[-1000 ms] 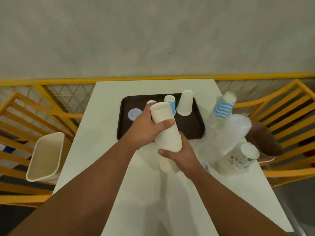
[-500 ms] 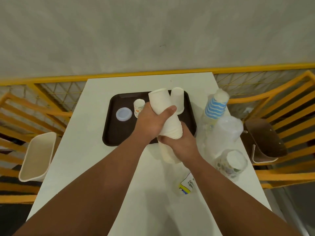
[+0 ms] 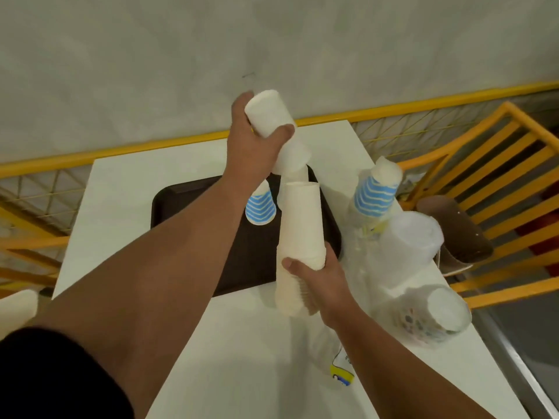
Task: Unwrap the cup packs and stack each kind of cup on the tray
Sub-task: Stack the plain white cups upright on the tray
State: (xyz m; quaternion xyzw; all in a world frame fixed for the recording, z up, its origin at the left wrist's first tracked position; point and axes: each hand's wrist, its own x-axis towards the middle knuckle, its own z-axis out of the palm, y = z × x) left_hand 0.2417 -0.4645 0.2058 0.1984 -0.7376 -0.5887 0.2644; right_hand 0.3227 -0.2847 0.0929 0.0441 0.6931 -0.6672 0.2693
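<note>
My left hand grips a short stack of plain white cups, lifted high over the back of the dark brown tray. My right hand grips a taller stack of white cups at the tray's front right edge. A blue-striped cup stands upside down on the tray, partly behind my left forearm. Right of the tray stand a wrapped pack of blue-striped cups, a pack of clear cups and a pack of dotted cups.
Loose clear wrapper with a yellow label lies on the white table near my right forearm. Yellow chairs flank the table. A brown bin sits at the right, a white bin at the left.
The white stack has been pulled apart: my left hand rose up and away with the top part while my right hand kept the lower part. The camera moved closer and tilted.
</note>
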